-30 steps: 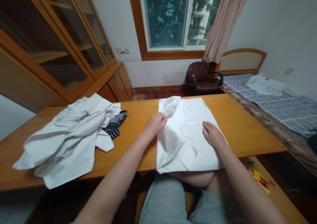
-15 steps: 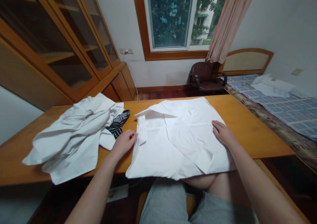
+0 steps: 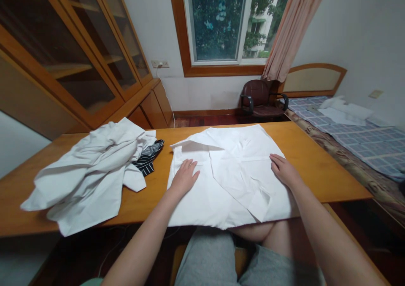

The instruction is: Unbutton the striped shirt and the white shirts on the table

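Observation:
A white garment (image 3: pixel 234 184), its exact kind unclear, lies spread and partly folded on the wooden table (image 3: pixel 319 163). Its near edge hangs a little over the table's front. My left hand (image 3: pixel 184 177) rests flat on the cloth's left part, fingers extended. On the right edge lies my right hand (image 3: pixel 282 168), fingers stretched out and touching the fabric. A loose flap crosses the far left of the garment, and a narrow strip slants over its middle toward me. To the left sits a crumpled heap of white cloth (image 3: pixel 91 168).
A black-and-white striped cloth (image 3: pixel 148 157) pokes out beside the heap. Beyond the table are a dark red armchair (image 3: pixel 261 98), a window and a glass-door cabinet (image 3: pixel 95 66). A bed (image 3: pixel 357 134) with a checked cover stands at right. My legs are under the table edge.
My left hand has moved right, from the garment's left edge onto the cloth, and its curled fingers have flattened. The small fold there now lies under it. My right hand stays in place.

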Motion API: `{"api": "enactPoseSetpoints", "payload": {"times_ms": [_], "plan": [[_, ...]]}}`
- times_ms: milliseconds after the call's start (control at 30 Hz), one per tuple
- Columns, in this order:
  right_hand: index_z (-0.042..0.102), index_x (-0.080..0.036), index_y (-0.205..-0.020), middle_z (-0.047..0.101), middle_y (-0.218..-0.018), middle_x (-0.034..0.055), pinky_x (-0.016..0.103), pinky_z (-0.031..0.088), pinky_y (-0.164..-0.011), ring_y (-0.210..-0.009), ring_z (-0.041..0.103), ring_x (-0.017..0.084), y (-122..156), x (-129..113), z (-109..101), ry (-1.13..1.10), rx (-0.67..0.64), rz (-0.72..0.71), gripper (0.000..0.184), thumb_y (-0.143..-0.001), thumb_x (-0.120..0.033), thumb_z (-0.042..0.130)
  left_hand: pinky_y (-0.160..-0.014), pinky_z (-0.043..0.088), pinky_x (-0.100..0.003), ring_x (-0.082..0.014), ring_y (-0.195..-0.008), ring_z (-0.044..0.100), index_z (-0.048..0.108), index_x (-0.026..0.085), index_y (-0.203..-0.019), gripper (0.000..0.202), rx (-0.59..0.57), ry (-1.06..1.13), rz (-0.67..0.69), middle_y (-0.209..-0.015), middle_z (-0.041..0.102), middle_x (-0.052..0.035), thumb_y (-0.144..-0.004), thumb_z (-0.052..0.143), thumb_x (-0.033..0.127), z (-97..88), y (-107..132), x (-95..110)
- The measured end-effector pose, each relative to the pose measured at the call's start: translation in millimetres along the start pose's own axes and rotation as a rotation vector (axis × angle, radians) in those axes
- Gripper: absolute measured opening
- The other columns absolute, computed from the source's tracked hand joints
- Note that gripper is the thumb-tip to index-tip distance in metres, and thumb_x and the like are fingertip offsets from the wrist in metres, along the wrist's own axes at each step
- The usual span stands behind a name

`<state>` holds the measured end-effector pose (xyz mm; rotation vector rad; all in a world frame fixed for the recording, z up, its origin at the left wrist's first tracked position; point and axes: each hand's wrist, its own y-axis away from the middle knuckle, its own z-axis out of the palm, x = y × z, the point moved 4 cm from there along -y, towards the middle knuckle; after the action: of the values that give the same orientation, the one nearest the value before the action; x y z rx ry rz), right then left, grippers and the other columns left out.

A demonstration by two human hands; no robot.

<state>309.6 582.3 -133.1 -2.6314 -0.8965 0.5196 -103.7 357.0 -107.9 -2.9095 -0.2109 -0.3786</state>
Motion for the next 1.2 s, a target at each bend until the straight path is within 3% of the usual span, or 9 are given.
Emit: {"api": "enactPoseSetpoints", "payload": {"times_ms": [133,333,500,633,733,833,1000,1067,1200], "plan": [[0.066,-0.016,-0.127,0.062,-0.136,0.0122,0.046,0.046,-0.111,-0.125,0.058,0.027,-0.2,6.8,0.2,0.013,-0.005,0.022,0.043,-0.094,-0.03,0.044,-0.115,0.037,-0.048,-0.0329,-0.138,0.044,0.058,0.012,-0.129,0.04,0.049,-0.08,-0.046,-0.141,0.054,-0.0194,-0.094,0.047,0.028,-8.0,5.4,-20.1],[0.066,-0.014,-0.126,0.062,-0.135,0.0141,0.045,0.045,-0.112,-0.125,0.058,0.028,-1.0,6.9,-0.5,0.013,-0.007,0.004,0.044,-0.095,-0.031,0.041,-0.109,0.04,-0.053,-0.0354,-0.134,0.046,0.063,0.017,-0.123,0.045,0.1,-0.295,-0.069,-0.138,0.057,-0.0161,-0.082,0.046,0.009,-44.4,20.9,-38.5],[0.066,-0.014,-0.126,0.063,-0.135,0.0138,0.045,0.044,-0.112,-0.126,0.058,0.028,-0.9,5.5,-2.0,0.023,-0.009,0.003,0.044,-0.095,-0.031,0.04,-0.098,0.048,-0.051,-0.0352,-0.122,0.053,0.069,0.019,-0.112,0.032,0.092,-0.392,-0.161,-0.125,0.063,-0.0159,-0.087,0.048,0.022,-66.8,39.6,-86.2],[0.067,-0.015,-0.126,0.063,-0.134,0.0139,0.048,0.046,-0.111,-0.123,0.059,0.029,-1.1,7.7,-2.3,0.015,-0.005,0.001,0.044,-0.093,-0.031,0.043,-0.106,0.043,-0.05,-0.0347,-0.123,0.051,0.071,0.018,-0.106,0.032,0.138,-0.374,-0.182,-0.124,0.062,-0.0167,-0.087,0.047,0.024,-73.6,53.7,-110.5],[0.066,-0.013,-0.127,0.063,-0.135,0.0142,0.047,0.046,-0.111,-0.122,0.06,0.029,-1.3,11.1,-2.2,0.021,-0.004,0.001,0.045,-0.093,-0.031,0.043,-0.108,0.041,-0.047,-0.033,-0.123,0.051,0.071,0.017,-0.103,0.031,0.182,-0.297,-0.139,-0.123,0.062,-0.0161,-0.087,0.045,0.021,-76.4,56.4,-104.8],[0.067,-0.016,-0.127,0.063,-0.134,0.0122,0.046,0.046,-0.111,-0.122,0.06,0.028,-0.9,16.3,-2.7,0.019,0.005,0.012,0.044,-0.092,-0.03,0.044,-0.106,0.043,-0.044,-0.0294,-0.114,0.056,0.07,0.019,-0.101,0.029,0.224,-0.165,-0.081,-0.113,0.065,-0.0129,-0.09,0.043,0.021,-77.1,52.2,-83.7],[0.067,-0.015,-0.125,0.063,-0.135,0.0121,0.044,0.045,-0.111,-0.124,0.06,0.028,2.3,28.1,-3.7,0.026,0.0,0.031,0.045,-0.093,-0.033,0.041,-0.104,0.044,-0.046,-0.0307,-0.114,0.055,0.062,0.019,-0.122,0.033,0.145,-0.092,0.0,-0.119,0.063,-0.0127,-0.093,0.049,0.029,-60.2,38.0,-47.8],[0.067,-0.013,-0.124,0.064,-0.134,0.0131,0.044,0.045,-0.111,-0.124,0.06,0.029,4.7,33.9,-5.4,0.036,0.002,0.032,0.046,-0.093,-0.034,0.041,-0.103,0.045,-0.046,-0.0314,-0.115,0.055,0.056,0.018,-0.13,0.04,0.13,-0.093,-0.059,-0.124,0.06,-0.0141,-0.091,0.052,0.028,-51.0,32.3,-47.0],[0.068,-0.015,-0.124,0.064,-0.134,0.0128,0.045,0.046,-0.11,-0.121,0.061,0.029,10.5,46.7,-11.5,0.047,0.012,0.035,0.044,-0.091,-0.033,0.045,-0.1,0.049,-0.044,-0.029,-0.111,0.059,0.05,0.016,-0.133,0.044,0.15,0.011,-0.2,-0.121,0.058,-0.0151,-0.089,0.048,0.018,-35.6,24.8,-64.6]]}}
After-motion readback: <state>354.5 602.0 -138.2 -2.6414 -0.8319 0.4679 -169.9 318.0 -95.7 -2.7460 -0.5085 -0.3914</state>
